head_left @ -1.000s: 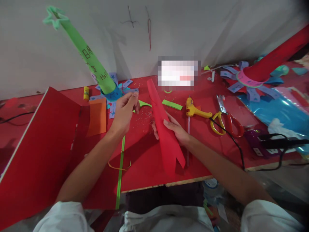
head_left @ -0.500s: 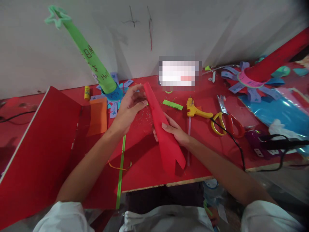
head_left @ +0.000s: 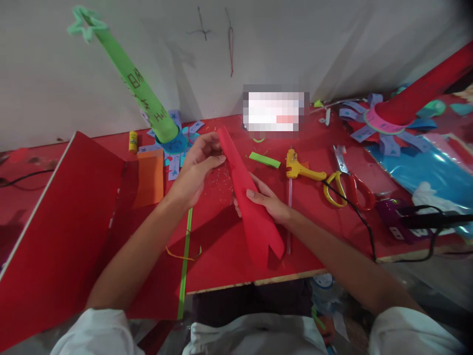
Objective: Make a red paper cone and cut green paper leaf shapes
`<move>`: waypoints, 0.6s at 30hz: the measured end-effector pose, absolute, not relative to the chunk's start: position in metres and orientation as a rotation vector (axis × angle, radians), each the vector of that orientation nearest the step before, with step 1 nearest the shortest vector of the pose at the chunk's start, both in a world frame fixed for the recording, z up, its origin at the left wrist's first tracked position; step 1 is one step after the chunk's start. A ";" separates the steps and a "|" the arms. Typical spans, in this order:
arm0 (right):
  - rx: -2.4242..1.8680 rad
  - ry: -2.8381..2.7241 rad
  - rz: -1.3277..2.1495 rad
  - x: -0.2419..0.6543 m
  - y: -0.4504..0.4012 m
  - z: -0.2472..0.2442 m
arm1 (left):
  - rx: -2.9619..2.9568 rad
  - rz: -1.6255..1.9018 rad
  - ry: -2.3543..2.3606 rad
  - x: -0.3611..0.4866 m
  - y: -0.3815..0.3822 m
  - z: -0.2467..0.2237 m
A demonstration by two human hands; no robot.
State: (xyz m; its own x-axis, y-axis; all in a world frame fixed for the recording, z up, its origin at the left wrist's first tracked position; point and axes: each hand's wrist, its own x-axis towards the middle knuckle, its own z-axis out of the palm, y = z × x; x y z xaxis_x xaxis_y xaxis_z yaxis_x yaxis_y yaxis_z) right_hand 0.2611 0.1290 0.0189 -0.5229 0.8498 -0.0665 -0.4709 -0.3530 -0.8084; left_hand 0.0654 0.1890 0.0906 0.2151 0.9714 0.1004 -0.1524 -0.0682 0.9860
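A sheet of red paper [head_left: 254, 217], rolled into a narrow cone, slants over the red table, its thin end away from me and its wide, notched end near the front edge. My right hand [head_left: 266, 199] is closed round its middle, thumb on top and fingertips showing beneath. Near the thin end, my left hand [head_left: 203, 165] is closed on the paper's left edge, with the thumb stretched toward it. A green paper strip [head_left: 264, 160] and a yellow glue gun [head_left: 301, 168] lie to the right of the cone.
Scissors [head_left: 343, 182] and a black cable lie at the right, by a blue plastic packet [head_left: 417, 162]. A green paper tower [head_left: 136, 88] leans at the back left. A red board [head_left: 70, 222] stands at the left, near orange paper [head_left: 150, 177]. A red tower [head_left: 428, 93] is far right.
The thin end of the red cone has shifted very slightly to the left, with my left hand. My right hand keeps its hold.
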 end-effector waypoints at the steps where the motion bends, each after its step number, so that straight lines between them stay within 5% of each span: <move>1: -0.618 -0.963 1.963 0.261 0.129 0.019 | 1.258 1.169 0.903 0.065 0.189 0.091; 18: -0.632 -0.960 1.964 0.261 0.129 0.021 | 1.267 1.171 0.887 0.065 0.188 0.090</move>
State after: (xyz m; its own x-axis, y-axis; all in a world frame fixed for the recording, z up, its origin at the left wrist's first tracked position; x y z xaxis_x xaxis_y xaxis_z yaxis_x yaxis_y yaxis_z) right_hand 0.2612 0.1286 0.0207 -0.5208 0.8505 -0.0740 -0.4642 -0.3549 -0.8115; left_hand 0.0648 0.1880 0.0900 0.2197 0.9693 0.1100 -0.1562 -0.0764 0.9848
